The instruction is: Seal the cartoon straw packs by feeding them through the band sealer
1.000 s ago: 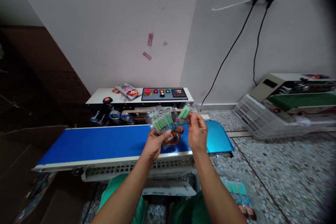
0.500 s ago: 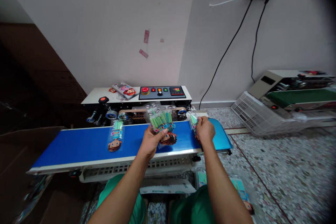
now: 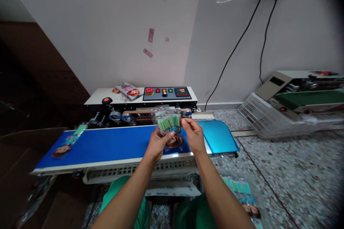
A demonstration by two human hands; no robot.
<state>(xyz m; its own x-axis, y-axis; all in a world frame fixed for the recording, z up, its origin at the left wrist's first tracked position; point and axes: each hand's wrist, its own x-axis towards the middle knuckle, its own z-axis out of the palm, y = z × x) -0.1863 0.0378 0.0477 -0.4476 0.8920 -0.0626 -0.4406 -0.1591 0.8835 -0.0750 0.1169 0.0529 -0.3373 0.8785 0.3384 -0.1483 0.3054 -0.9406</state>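
Fan of packets (image 3: 168, 124) clasped by left hand (image 3: 158, 145), thumb pressed over front; fan's right edge met by right hand (image 3: 195, 136), fingers nearly closed, whether packet is pinched cannot be told. Beneath grip, blue belt (image 3: 115, 145) seen; moving room given by long stretch leftward, ended by single packet (image 3: 72, 139). Belt bordered by white rail (image 3: 113, 164) nearer than grip, light-blue plate (image 3: 219, 136) rightward, control panel (image 3: 158, 97) set behind

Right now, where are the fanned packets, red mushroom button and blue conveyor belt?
Fanned packets (image 3: 169, 123): head view, on their green strips.
Red mushroom button (image 3: 149, 90): head view, on its cap.
Blue conveyor belt (image 3: 115, 145): head view, on bare surface.
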